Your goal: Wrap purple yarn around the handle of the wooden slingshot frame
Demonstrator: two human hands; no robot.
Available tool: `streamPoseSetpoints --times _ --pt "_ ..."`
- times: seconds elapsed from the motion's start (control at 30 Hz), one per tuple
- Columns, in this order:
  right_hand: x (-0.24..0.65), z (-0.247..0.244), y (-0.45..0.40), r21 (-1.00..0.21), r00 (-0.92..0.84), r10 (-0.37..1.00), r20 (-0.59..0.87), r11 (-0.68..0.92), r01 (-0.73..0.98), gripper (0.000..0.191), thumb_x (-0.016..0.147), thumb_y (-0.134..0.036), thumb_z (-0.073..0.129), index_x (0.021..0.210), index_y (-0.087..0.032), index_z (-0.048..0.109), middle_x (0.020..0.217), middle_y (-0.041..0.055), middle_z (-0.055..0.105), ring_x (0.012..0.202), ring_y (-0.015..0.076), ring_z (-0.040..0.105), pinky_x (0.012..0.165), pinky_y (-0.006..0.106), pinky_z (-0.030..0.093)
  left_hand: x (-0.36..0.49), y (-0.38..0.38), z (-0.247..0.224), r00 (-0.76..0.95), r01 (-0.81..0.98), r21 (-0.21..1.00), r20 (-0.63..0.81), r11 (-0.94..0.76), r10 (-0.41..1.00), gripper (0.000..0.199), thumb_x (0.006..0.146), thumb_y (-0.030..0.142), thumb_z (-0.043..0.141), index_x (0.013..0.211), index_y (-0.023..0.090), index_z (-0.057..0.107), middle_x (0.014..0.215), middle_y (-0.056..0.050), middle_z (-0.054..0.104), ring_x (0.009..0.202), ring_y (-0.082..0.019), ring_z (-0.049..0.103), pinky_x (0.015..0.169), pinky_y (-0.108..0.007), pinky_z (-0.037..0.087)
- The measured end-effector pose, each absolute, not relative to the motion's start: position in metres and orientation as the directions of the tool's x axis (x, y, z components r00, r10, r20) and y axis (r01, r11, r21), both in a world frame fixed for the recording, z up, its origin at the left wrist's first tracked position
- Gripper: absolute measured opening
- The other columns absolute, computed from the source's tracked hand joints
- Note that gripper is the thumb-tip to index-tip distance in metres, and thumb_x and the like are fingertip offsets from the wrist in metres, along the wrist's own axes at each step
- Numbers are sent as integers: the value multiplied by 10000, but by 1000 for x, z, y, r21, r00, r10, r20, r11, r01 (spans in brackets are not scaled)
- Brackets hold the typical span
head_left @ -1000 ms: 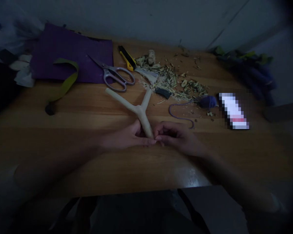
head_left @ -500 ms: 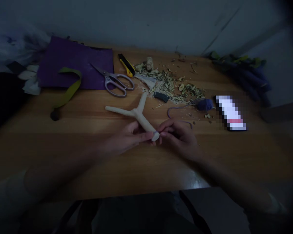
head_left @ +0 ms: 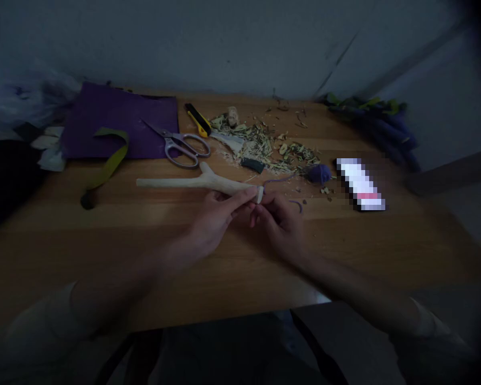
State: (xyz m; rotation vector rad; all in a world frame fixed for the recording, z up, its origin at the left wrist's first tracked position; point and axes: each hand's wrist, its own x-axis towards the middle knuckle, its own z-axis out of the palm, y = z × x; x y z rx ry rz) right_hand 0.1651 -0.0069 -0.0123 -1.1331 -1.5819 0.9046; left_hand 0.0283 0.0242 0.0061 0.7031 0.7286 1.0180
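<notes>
A pale, peeled forked stick (head_left: 172, 183) is held over the table, its long prong pointing left and its thick cut end at the right. My left hand (head_left: 218, 216) is closed on the thick part, thumb on top near the cut end. Fingers of my right hand (head_left: 280, 222) are pinched just below and right of that end. Purple yarn (head_left: 278, 179) runs from a small purple ball (head_left: 319, 174) toward my right hand, and a loose piece of it shows beyond. Whether the right fingertips grip the yarn is hidden.
Behind the stick, scissors (head_left: 182, 148) lie partly on a purple sheet (head_left: 124, 120), beside a yellow-black cutter (head_left: 198, 120). Bark shavings (head_left: 260, 139) spread over the wooden table (head_left: 232, 283). A lit phone (head_left: 361, 184) lies right; a green strip (head_left: 114, 160) lies left.
The stick has turned so its long prong lies nearly level and its short prong looks foreshortened. Both hands have turned with it, still at the thick end. The whole view has shifted slightly.
</notes>
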Motion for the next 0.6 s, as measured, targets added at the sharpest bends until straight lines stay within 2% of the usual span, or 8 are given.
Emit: streamPoseSetpoints --times 0.1,0.2,0.27,0.43,0.6 --pt "164 -14 -10 -837 -106 925 364 375 398 95 873 -210 466 787 -189 502 640 -28 544 573 86 512 549 212 398 35 26 5 274 -493 803 -221 334 936 107 632 253 723 646 166 663 651 34 630 639 -62 558 646 -186 449" --pt "165 -9 -14 -686 -161 881 446 451 571 70 864 -192 470 823 -186 527 687 -5 592 572 91 527 515 207 386 40 28 3 210 -445 845 -224 297 952 154 616 268 733 571 158 635 547 51 568 560 -49 510 576 -177 414" --pt "167 -4 -15 -563 -241 842 483 509 651 72 862 -175 465 864 -183 537 707 9 623 552 95 538 495 211 382 41 29 1 189 -406 875 -203 265 961 146 611 281 739 609 165 650 560 50 576 563 -51 509 572 -180 409" --pt "175 2 -13 -313 -368 739 564 604 733 95 867 -168 469 901 -180 556 698 14 654 563 108 579 509 223 395 39 29 -4 150 -300 933 -159 199 976 178 606 276 748 749 189 685 750 4 683 757 -132 614 731 -262 467" --pt "190 -1 -6 -124 -465 652 598 649 750 123 874 -167 478 957 -181 567 688 15 639 607 123 582 544 234 414 35 28 -8 171 -249 952 -138 179 976 197 636 290 727 802 197 678 791 4 698 817 -156 636 788 -297 472"
